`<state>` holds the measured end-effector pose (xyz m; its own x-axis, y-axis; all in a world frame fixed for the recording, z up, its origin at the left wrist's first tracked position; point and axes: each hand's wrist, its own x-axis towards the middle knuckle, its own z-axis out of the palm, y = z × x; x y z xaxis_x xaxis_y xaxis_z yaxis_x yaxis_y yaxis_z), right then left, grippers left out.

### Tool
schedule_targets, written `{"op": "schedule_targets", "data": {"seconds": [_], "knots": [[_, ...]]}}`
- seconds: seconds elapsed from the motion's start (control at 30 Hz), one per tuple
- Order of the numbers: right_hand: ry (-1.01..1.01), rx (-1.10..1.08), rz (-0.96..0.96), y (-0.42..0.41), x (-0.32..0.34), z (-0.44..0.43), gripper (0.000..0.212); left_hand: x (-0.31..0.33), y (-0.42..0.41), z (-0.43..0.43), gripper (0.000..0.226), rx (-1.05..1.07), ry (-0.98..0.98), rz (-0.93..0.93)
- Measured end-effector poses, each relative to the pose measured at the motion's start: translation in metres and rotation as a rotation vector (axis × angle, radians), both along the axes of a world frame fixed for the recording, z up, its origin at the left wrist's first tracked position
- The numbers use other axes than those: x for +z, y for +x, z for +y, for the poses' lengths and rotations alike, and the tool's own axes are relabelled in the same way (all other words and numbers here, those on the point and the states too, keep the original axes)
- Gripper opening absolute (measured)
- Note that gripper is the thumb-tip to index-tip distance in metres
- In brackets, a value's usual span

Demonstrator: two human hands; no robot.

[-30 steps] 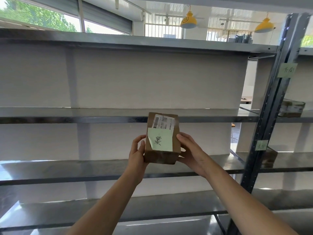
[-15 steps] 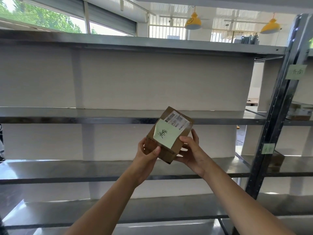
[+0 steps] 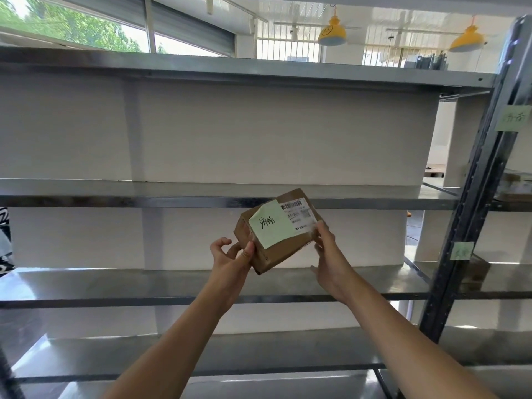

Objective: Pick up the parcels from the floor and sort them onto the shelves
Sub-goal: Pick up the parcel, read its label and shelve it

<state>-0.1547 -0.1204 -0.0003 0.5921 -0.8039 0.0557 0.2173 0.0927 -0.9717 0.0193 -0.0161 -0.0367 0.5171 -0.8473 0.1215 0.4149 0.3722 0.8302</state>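
Note:
I hold a small brown cardboard parcel (image 3: 283,246) in front of the metal shelves (image 3: 201,201), tilted with its right end up. It carries a green handwritten note and a white barcode label. My left hand (image 3: 233,259) pinches its lower left corner with thumb and fingers. My right hand (image 3: 328,256) grips its right end. The parcel hangs between the second and third shelf levels, touching neither.
A dark upright post (image 3: 472,197) with green paper tags (image 3: 514,118) separates this bay from the right bay, where brown parcels (image 3: 478,272) lie on the shelves. The shelf boards ahead hold nothing. A person's patterned clothing (image 3: 4,240) shows at the left edge.
The parcel has been turned clockwise from upright to lying almost on its long side, and it has shifted right. Both hands have regripped: left at the lower corner, right at the end.

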Motion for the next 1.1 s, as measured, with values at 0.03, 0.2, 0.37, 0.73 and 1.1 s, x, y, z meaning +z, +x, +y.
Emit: {"op": "schedule_targets", "data": {"seconds": [0.03, 0.2, 0.37, 0.73, 1.1], "knots": [[-0.018, -0.018, 0.021, 0.0, -0.003, -0.002, 0.047, 0.001, 0.001, 0.001, 0.039, 0.017, -0.012, -0.012], [-0.011, -0.061, -0.021, -0.001, -0.016, -0.012, 0.051, 0.006, 0.0, 0.002, 0.02, 0.085, -0.056, -0.199], [0.021, -0.061, -0.106, -0.002, -0.012, -0.025, 0.038, 0.006, -0.002, -0.004, 0.004, 0.112, -0.068, -0.273], [-0.097, 0.04, -0.089, -0.019, 0.0, -0.059, 0.033, 0.01, -0.028, -0.024, 0.023, 0.307, 0.041, -0.272], [-0.11, 0.289, -0.186, 0.003, 0.001, -0.073, 0.04, 0.023, -0.04, -0.005, 0.028, 0.518, 0.02, -0.218]]}}
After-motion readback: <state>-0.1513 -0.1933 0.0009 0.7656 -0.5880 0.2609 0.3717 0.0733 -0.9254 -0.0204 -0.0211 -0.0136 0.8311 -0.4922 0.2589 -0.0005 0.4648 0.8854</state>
